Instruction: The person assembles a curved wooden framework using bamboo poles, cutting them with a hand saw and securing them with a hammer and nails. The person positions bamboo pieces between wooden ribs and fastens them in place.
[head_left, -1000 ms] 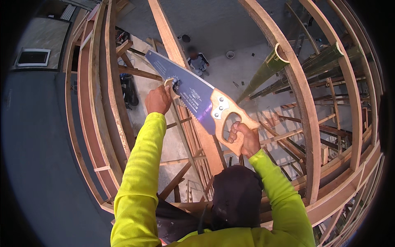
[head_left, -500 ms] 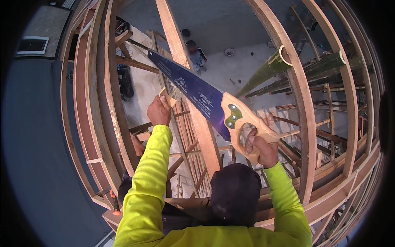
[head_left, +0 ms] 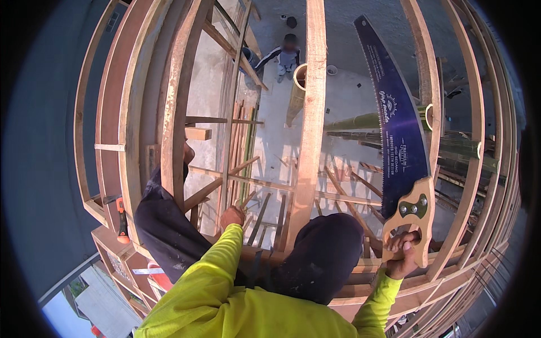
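Note:
My right hand (head_left: 401, 253) grips the pale wooden handle of a handsaw (head_left: 401, 135). The saw's dark blue, toothed blade points up and away, its teeth facing left, in front of the roof beams at the right. Farther left, my left hand (head_left: 232, 216) is closed above the gap between the beams. A thin end of wood shows by its fingertips; whether it is held or lies below cannot be made out. Between my hands runs a long wooden beam (head_left: 311, 112), close to my right knee.
Parallel timber beams (head_left: 181, 101) flank a drop to a concrete floor, where another person (head_left: 287, 56) crouches. Cut bamboo poles (head_left: 360, 121) stick up at the right. An orange-handled tool (head_left: 122, 219) rests on the frame at left. My foot (head_left: 188, 152) is beside a beam.
The saw has swung upright and moved right with my right hand. My left hand, which held a small wooden piece, has drawn back toward me. My view has shifted, showing my knees.

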Demonstrator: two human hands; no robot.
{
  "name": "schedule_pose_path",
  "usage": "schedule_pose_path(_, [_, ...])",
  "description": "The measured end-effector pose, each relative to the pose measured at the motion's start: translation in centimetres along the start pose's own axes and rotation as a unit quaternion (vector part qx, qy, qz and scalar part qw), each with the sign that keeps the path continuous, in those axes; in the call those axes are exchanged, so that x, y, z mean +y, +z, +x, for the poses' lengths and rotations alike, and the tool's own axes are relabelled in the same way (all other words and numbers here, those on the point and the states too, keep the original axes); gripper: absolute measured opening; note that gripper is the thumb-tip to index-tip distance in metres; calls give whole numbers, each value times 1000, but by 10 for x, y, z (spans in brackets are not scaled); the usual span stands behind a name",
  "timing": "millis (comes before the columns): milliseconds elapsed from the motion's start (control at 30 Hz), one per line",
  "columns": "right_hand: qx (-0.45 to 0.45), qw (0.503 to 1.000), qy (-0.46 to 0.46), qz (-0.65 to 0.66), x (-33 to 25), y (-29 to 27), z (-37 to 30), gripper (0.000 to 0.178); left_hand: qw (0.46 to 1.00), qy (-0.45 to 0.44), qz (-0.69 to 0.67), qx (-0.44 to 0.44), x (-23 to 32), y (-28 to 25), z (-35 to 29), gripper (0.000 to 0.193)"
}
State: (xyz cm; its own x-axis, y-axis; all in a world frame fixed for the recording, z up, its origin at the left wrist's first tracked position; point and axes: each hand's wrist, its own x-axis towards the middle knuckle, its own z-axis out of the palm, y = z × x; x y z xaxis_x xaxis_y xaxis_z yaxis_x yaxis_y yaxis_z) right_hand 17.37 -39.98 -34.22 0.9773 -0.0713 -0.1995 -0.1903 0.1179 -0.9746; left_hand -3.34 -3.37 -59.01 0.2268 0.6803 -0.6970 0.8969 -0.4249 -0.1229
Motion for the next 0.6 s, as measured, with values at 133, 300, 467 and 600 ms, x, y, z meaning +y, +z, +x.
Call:
schedule_pose_path(133, [18, 999, -11, -27, -12, 14, -14, 23, 993, -6, -18, -119, 24, -8, 22, 56])
schedule_pose_path(300, [0, 999, -6, -44, -35, 28, -23, 22, 977, 116, -141, -115, 28, 19, 43, 65])
schedule_pose_path(467, [57, 998, -18, -31, -47, 31, -48, 16, 927, 121, -342, -102, 30, -33, 37, 47])
schedule_pose_path(600, [127, 990, -52, 15, -48, 32, -71, 15, 851, 83, -513, -76, 8, -96, 38, 33])
